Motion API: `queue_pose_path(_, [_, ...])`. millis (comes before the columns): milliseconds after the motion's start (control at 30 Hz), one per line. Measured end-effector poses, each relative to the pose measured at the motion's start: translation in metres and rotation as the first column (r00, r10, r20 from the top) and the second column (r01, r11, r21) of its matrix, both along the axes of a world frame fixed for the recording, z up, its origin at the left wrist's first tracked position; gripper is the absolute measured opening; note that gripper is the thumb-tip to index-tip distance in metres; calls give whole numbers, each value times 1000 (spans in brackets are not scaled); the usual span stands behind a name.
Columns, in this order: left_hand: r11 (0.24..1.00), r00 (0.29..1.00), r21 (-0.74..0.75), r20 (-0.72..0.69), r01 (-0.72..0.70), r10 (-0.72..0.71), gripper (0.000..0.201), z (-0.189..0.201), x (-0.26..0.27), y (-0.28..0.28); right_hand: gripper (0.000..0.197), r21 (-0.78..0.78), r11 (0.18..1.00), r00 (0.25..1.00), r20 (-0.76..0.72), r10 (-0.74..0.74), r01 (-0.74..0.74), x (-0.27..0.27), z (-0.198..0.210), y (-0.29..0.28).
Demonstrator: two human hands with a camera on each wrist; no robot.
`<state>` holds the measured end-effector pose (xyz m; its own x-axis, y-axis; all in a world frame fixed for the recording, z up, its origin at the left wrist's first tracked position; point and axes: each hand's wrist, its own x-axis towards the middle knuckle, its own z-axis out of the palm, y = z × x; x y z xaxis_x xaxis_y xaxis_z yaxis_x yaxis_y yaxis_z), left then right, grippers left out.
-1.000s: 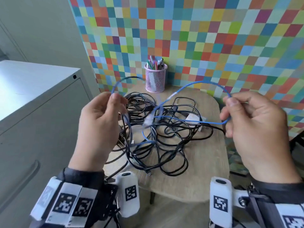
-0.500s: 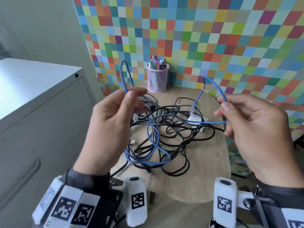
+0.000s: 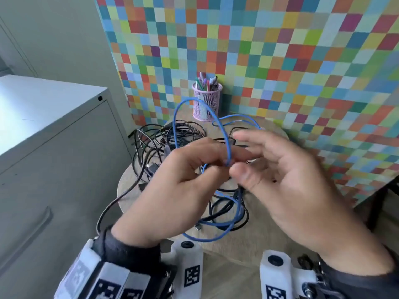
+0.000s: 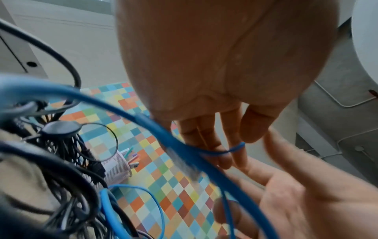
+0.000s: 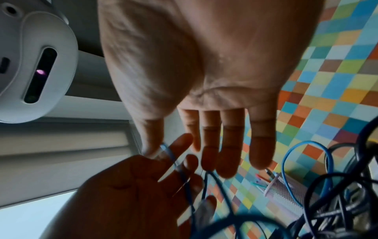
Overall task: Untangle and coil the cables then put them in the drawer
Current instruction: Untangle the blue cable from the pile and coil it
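Note:
A thin blue cable (image 3: 178, 117) stands in a loop above my left hand (image 3: 220, 165), which pinches it between thumb and fingers; a second loop (image 3: 216, 238) hangs below over the table. In the left wrist view the blue cable (image 4: 235, 148) crosses the left fingers (image 4: 206, 142). My right hand (image 3: 259, 152) is right beside the pinch, blurred, with its fingers (image 5: 212, 145) straight and holding nothing. A tangle of black cables (image 3: 168, 137) lies on the round wooden table (image 3: 265, 234) under and behind both hands.
A pink mesh pen cup (image 3: 207, 102) stands at the table's back edge against the coloured checkered wall. A grey metal cabinet (image 3: 54, 147) stands to the left, its drawer front shut with a recessed handle (image 3: 32, 231). One black cable (image 3: 112, 203) hangs off the table's left edge.
The hands, held apart with the blue cable stretched between them, have come together. The right hand has let go; the left now holds the cable in loops.

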<state>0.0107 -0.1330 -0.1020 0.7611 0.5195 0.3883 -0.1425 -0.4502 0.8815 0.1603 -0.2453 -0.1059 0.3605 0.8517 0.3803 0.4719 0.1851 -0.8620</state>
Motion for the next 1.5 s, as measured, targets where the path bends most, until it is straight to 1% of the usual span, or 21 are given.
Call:
queue_pose_path(100, [999,999,-41,46,-4,6,52,0,-3,2,44,-48,999,1000,20,4,-3,0,-2,4])
queue_pose_path(167, [998,996,-53,76,-35,39,59,1,-7,6,44,-52,999,1000,-8,-12,12,6,-2,3])
queue_pose_path(233, [997,995,-54,74,-63,67,59,-1,-9,11,29,-74,997,1000,-17,-1,0,10,-4,1])
queue_pose_path(300, [995,994,-73,72,-75,80,56,-4,-9,13,15,-134,991,1000,-5,13,-13,9,-6,2])
queue_pose_path(367, [991,992,-109,83,-83,92,52,-3,-9,13,20,-165,986,1000,-18,21,-24,9,-9,3])
queue_pose_path(467, [983,986,-142,99,-116,131,34,-1,-10,12,23,-114,991,994,-86,65,-75,11,-10,2])
queue_pose_path(567, [974,987,-158,1,-160,162,23,-3,-10,16,11,-23,997,982,-175,68,-73,14,-9,2])
queue_pose_path(667, [971,981,-147,-84,-188,177,16,-4,-9,16,5,-3,996,960,-265,90,-94,13,-6,2])
queue_pose_path(733, [968,975,-131,-95,-213,202,18,-4,-8,14,20,-41,984,947,-280,155,-173,12,-6,1])
queue_pose_path(833, [965,977,-158,-59,-212,205,18,-4,-7,14,37,-97,965,953,-205,221,-245,10,-9,1])
queue_pose_path(867, [963,977,-164,-49,-214,208,19,-4,-7,15,35,-112,966,963,-164,214,-234,9,-11,2])
queue_pose_path(967, [969,981,-166,-90,-184,171,23,-2,-9,14,7,-122,979,985,-72,154,-162,6,-12,6])
queue_pose_path(1033, [969,989,-205,-89,-136,120,22,0,-10,11,10,-119,982,989,-36,141,-144,8,-12,7])
queue_pose_path(1100, [958,996,-272,-18,-93,91,20,1,-11,11,17,-127,977,984,-70,165,-173,9,-12,7])
queue_pose_path(1167, [932,991,-356,88,-63,100,23,2,-12,14,15,-147,962,967,-151,207,-229,9,-13,8])
queue_pose_path(1200, [917,983,-394,137,-60,123,29,1,-13,16,10,-167,954,959,-176,221,-251,8,-12,7])
queue_pose_path(1233, [905,972,-419,170,-77,161,34,0,-13,18,12,-197,944,957,-176,232,-265,8,-11,5])
queue_pose_path(1333, [874,932,-455,211,-172,294,39,1,-12,21,58,-314,909,960,-34,277,-273,9,-8,-2])
queue_pose_path(1400, [850,897,-462,219,-253,385,40,3,-10,21,71,-334,912,961,57,269,-236,8,-8,-2])
queue_pose_path(1433, [842,880,-447,209,-302,426,39,4,-9,21,68,-299,935,969,94,227,-190,9,-10,-1])
queue_pose_path(1500, [825,855,-410,172,-390,489,37,3,-9,24,43,-127,990,992,101,71,-57,12,-12,3])
